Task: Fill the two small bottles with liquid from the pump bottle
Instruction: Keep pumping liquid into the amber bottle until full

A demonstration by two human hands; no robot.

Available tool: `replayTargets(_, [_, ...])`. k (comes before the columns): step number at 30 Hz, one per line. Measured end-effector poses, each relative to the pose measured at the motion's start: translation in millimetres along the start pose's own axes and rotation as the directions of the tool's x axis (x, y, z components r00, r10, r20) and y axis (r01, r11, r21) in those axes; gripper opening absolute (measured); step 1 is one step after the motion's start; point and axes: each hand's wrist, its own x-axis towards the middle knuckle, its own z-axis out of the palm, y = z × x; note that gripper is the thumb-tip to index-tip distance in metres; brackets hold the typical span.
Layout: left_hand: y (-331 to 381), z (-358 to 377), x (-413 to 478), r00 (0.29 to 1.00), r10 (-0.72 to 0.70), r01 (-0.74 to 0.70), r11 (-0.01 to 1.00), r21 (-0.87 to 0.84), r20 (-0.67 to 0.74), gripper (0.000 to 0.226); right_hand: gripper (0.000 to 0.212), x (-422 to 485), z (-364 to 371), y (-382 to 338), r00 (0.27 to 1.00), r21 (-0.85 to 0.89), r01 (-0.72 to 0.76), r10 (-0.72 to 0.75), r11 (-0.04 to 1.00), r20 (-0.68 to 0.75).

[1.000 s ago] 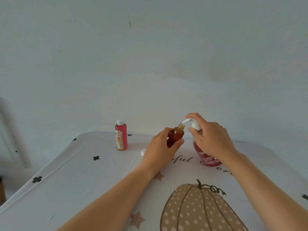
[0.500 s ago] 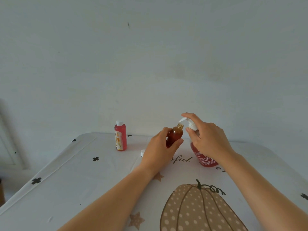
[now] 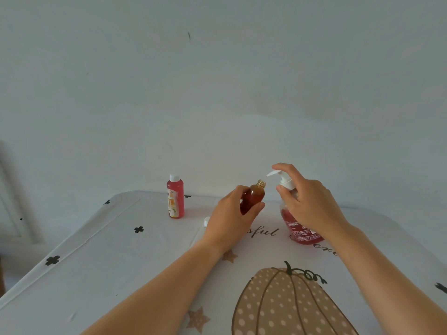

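The small red plastic bottle with a white cap (image 3: pixel 175 199), stood well apart on the white-clothed bench (image 3: pixel 96 262), looks filled and closed, so one's probably done. The small amber-brown bottle (image 3: pixel 252 198) is uncapped and gripped by the left hand (image 3: pixel 231 220), fingers curled round it, mouth just beside the nozzle of the round red pump bottle (image 3: pixel 300 229). Its head is clamped by the right hand (image 3: pixel 308 204). Level can't be told; capping's left.

White tablecloth (image 3: pixel 121 262) with black clover marks (image 3: pixel 52 260), tan pumpkin (image 3: pixel 278 308) dotted white — dark green stem (image 3: pixel 287 267), brown stars (image 3: pixel 198 319), amber small bottle (image 3: pixel 254 197), red small bottle (image 3: pixel 175 199) — white cap (image 3: pixel 174 177), red pump bottle (image 3: pixel 294 228) with white pump (image 3: pixel 281 177).
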Motion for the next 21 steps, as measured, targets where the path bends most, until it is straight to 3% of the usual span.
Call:
replayTargets(6, [-0.9,0.8,0.7,1.000,0.005,-0.005,1.000,-0.005,0.011,0.036,0.042,0.7,0.2,-0.3,1.000,0.008,0.018,-0.018,1.000,0.015])
replayTargets(11, [-1.1,0.7,0.5,1.000,0.006,-0.006,1.000,-0.011,0.014,0.037,0.028,1.4,1.5,-2.1,1.000,-0.002,0.002,-0.002,1.000,-0.012])
replayTargets(16, [0.8,-0.2,-0.6,1.000,0.012,-0.012,1.000,-0.009,0.016,0.036,0.041,1.4,-0.6,2.2,1.000,-0.004,-0.022,0.022,1.000,-0.019])
replayTargets(21, [1.9,-1.1,-0.7,1.000,0.012,-0.012,1.000,-0.004,0.008,0.036,0.039,1.2,0.5,-2.6,1.000,-0.024,-0.002,0.002,1.000,-0.011])
